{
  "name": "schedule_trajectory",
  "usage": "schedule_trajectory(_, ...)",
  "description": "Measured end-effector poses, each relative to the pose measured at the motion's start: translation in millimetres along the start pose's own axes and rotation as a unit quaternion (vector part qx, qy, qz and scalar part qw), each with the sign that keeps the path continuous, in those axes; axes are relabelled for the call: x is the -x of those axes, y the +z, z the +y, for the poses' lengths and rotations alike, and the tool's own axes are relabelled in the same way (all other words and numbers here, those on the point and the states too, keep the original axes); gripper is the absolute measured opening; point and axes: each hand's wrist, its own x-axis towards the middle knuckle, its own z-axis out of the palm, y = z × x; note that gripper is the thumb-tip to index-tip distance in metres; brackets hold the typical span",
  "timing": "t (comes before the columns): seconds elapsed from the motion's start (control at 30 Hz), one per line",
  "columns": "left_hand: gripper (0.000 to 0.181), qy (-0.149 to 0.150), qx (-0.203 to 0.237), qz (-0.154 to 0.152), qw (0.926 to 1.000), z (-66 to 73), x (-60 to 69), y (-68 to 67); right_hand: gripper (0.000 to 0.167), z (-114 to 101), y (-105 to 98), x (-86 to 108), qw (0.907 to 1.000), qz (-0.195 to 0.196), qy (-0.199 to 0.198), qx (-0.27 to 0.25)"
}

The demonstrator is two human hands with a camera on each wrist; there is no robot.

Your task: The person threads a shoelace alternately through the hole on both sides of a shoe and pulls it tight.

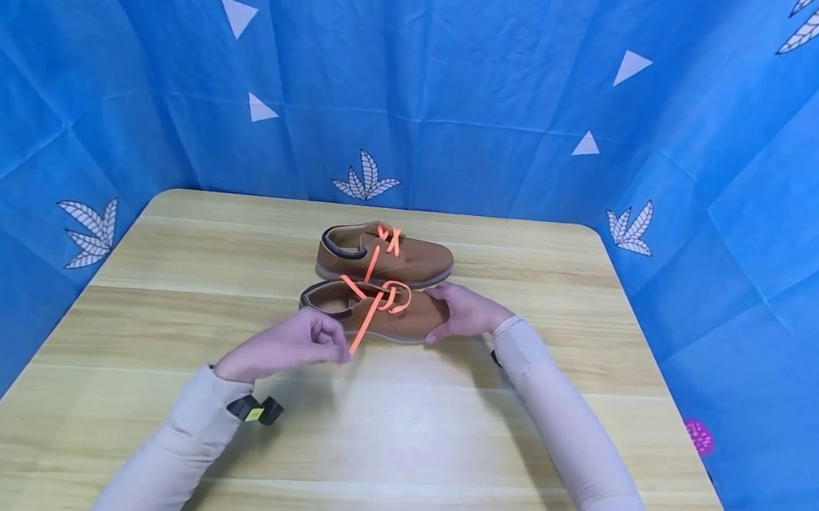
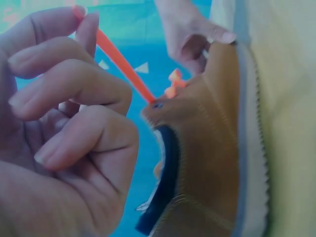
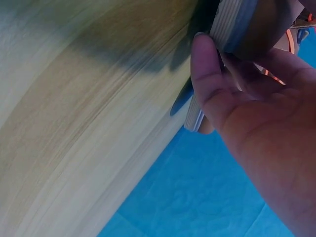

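Two brown lace-up shoes with orange laces lie side by side, toes to the right. My left hand (image 1: 293, 345) pinches the end of an orange shoelace (image 1: 368, 321) between thumb and forefinger, its other fingers curled. In the left wrist view the lace (image 2: 123, 66) runs taut to an eyelet of the near shoe (image 2: 207, 143). My right hand (image 1: 471, 311) grips the toe of that near shoe (image 1: 414, 315), thumb on the near side. A loop of lace stands over its tongue. Directly behind is the far shoe (image 1: 423, 263), its lace crossed at the front.
The shoes stand on a light wood-grain table (image 1: 391, 443) with rounded corners. A blue curtain (image 1: 427, 68) with white triangles and leaf prints encloses the back and sides. A small black device (image 1: 256, 409) is strapped to the left wrist.
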Motion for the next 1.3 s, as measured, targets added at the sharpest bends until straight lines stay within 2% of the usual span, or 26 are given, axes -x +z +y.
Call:
schedule_trajectory(0.13,0.019,0.006,0.008,-0.026,0.9996,-8.8,7.4,9.2,0.086,-0.8,0.2,0.5,0.9999,-0.003,0.010,0.006)
schedule_trajectory(0.3,0.017,0.013,0.009,-0.039,0.9991,-16.6,18.0,17.7,0.086,-2.4,-0.2,1.0,0.9998,-0.005,0.012,0.015)
schedule_trajectory(0.53,0.011,0.037,0.028,-0.069,0.9965,-25.0,33.1,23.8,0.089,-1.7,1.6,0.3,0.9999,-0.001,0.009,0.008)
schedule_trajectory(0.77,0.016,0.057,0.061,-0.054,0.9950,-25.2,48.7,18.2,0.090,-1.0,2.2,-1.2,0.9999,0.002,0.007,0.009)
schedule_trajectory(0.87,0.015,0.077,0.067,-0.045,0.9937,-25.5,52.6,15.8,0.091,-1.9,2.0,0.0,0.9998,0.003,0.017,0.010)
schedule_trajectory(1.1,0.013,0.114,0.143,-0.045,0.9822,-33.7,60.7,7.1,0.089,-3.1,1.7,2.6,0.9997,-0.001,0.024,0.009)
schedule_trajectory(1.13,0.012,0.117,0.141,-0.047,0.9819,-35.9,61.0,5.7,0.089,-2.6,1.8,2.7,0.9996,-0.001,0.025,0.010)
schedule_trajectory(1.2,0.011,0.112,0.112,-0.049,0.9862,-41.0,61.2,3.1,0.090,-1.7,2.1,2.5,0.9996,0.000,0.026,0.013)
schedule_trajectory(1.3,0.010,0.077,0.027,-0.049,0.9954,-49.8,58.6,2.3,0.093,-1.0,1.6,1.8,0.9995,0.001,0.029,0.014)
